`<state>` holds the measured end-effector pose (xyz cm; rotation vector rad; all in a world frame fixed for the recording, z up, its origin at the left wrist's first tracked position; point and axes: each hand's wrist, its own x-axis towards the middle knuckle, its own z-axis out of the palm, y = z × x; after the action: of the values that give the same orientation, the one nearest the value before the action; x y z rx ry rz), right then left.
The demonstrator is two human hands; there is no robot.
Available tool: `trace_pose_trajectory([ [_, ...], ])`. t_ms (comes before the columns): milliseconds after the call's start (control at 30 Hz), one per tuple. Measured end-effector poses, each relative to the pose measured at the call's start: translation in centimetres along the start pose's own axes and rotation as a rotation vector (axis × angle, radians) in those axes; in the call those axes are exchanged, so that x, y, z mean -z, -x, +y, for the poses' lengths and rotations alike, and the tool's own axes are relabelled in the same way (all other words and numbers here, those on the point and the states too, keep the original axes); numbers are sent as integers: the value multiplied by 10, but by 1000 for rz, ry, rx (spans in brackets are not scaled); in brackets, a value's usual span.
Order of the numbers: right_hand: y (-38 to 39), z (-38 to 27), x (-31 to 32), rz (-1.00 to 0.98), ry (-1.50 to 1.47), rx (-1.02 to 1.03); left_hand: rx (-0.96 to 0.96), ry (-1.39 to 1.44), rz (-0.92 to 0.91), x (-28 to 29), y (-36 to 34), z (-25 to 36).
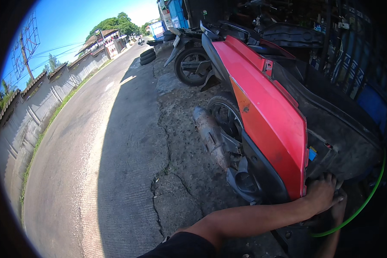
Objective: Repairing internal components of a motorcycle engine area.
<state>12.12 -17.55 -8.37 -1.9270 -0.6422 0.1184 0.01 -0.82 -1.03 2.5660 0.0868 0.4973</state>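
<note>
Red and black plastic covers the scooter [266,124], ahead of our left hand [324,193], whose bent fingers seem to touch the dark part [352,146]. Our right hand [339,201] is close beside the left one, partly hidden. We cannot tell if either hand holds anything. A green hose [362,208] curves to the right of both. We seem to be working at the dark part's near edge, so the next move likely calls for slow, careful fingers.

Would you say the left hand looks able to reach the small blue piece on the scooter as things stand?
Probably yes: the small blue piece lies just beyond the left hand, with nothing visible between them, though that hand seems occupied at the dark bodywork.
</note>
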Motion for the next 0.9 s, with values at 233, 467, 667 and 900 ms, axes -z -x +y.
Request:
trace_pose_trajectory([
  [233, -18, 25, -1, -90, 45, 197, 24, 3, -28, 9, -3, 3],
  [467, 73, -45, -59, -204, 170, -90, -2, -37, 34, 0, 1, 4],
  [667, 67, -57, -53, 36, -139, -24, 12, -53, 53, -1, 5, -2],
  [900, -19, -12, 8, -137, 195, 106, 63, 29, -26, 4, -4, 1],
])
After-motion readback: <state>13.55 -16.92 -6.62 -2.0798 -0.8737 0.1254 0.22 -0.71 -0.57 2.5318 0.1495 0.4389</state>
